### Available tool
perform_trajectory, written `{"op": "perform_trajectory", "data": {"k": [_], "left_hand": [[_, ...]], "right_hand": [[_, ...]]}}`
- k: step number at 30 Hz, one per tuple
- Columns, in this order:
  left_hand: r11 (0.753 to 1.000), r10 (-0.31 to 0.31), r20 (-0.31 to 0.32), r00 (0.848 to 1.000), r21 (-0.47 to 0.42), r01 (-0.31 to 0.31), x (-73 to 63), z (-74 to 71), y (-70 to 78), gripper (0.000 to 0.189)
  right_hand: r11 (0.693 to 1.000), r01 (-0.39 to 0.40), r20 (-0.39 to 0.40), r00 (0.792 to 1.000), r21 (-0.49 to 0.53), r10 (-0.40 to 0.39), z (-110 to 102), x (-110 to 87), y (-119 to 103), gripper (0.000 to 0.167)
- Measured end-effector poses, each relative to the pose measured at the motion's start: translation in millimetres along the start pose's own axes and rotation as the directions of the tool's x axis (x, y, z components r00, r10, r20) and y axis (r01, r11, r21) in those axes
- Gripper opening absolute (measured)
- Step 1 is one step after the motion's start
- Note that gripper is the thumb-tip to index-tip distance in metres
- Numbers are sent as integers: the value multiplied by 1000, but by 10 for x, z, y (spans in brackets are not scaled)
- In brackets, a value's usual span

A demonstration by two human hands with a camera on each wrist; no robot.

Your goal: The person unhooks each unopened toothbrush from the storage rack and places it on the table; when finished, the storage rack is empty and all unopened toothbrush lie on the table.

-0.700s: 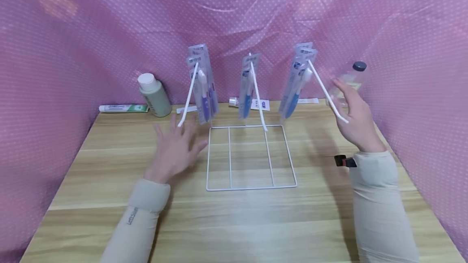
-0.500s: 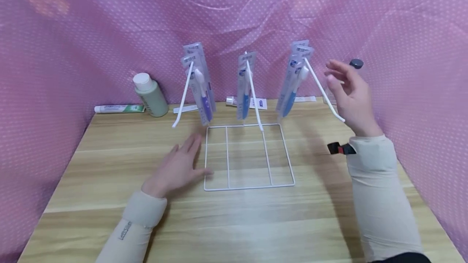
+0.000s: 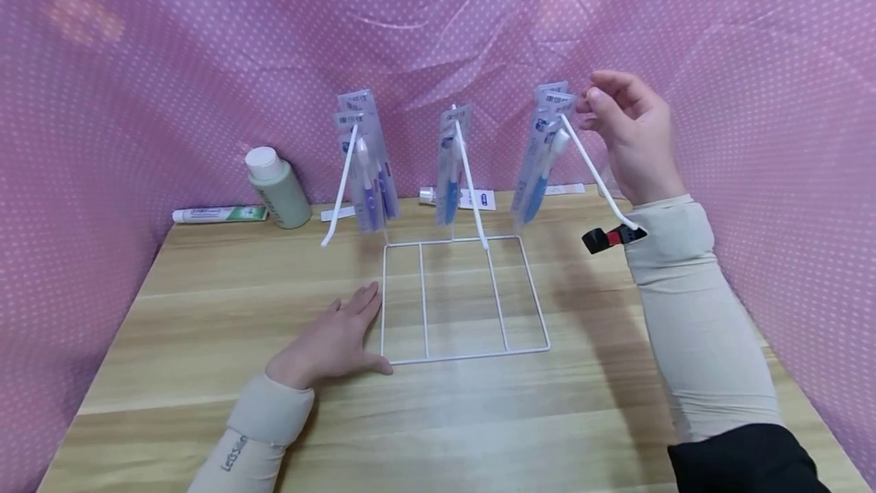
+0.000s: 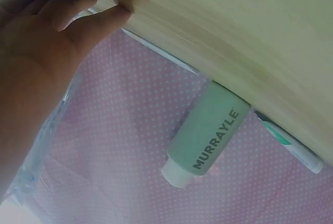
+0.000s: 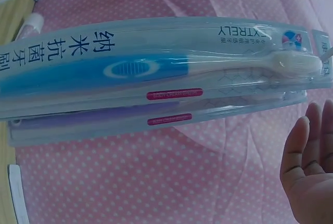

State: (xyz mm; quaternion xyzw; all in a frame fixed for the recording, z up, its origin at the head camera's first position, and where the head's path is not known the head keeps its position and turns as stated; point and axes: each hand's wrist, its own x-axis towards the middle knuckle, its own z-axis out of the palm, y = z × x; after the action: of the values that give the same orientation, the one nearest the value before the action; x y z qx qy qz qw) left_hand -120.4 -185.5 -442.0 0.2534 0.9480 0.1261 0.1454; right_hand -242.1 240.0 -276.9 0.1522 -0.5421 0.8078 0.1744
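Observation:
A white wire rack (image 3: 465, 356) stands mid-table, with packaged toothbrushes hanging from its three hooks. My left hand (image 3: 325, 348) rests on the table at the rack base's front left corner, fingers spread, thumb tip by the corner. Beside the top of the right-hand blue toothbrush pack (image 3: 537, 181) is my right hand (image 3: 639, 135), fingers loosely bent. In the right wrist view this hand (image 5: 312, 182) holds nothing, and a purple toothbrush pack (image 5: 99, 115) shows behind the blue one. Other packs hang on the middle hook (image 3: 451, 189) and left hook (image 3: 372, 189).
At the back left stand a green bottle (image 3: 284, 196) and, lying by it, a toothpaste tube (image 3: 219, 214). Another tube (image 3: 479, 199) lies behind the rack. Pink dotted cloth (image 3: 274, 59) encloses the back and sides. My right forearm hides most of a clear bottle.
My right hand has left the clear bottle and risen leftward to the top of the right-hand packs. My left hand has come down and toward me, onto the rack's front left corner.

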Motion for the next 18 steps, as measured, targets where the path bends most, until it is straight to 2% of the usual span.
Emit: {"op": "perform_trajectory", "data": {"k": [3,7,11,18], "left_hand": [[1000,-4,5,1000,-9,4,4,3,5,120],[1000,-11,8,1000,-7,11,7,3,3,122],[1000,-10,0,1000,-3,10,6,2,4,122],[1000,-1,-2,1000,6,1,-2,-5,9,121]], "right_hand": [[998,-16,9,1000,60,16,-7,12,31,27],[998,-31,42,999,59,28,-9,1,55,22],[999,-35,52,998,26,34,-6,-25,58,20],[997,-54,27,998,-59,56,-1,-70,75,15]]}}
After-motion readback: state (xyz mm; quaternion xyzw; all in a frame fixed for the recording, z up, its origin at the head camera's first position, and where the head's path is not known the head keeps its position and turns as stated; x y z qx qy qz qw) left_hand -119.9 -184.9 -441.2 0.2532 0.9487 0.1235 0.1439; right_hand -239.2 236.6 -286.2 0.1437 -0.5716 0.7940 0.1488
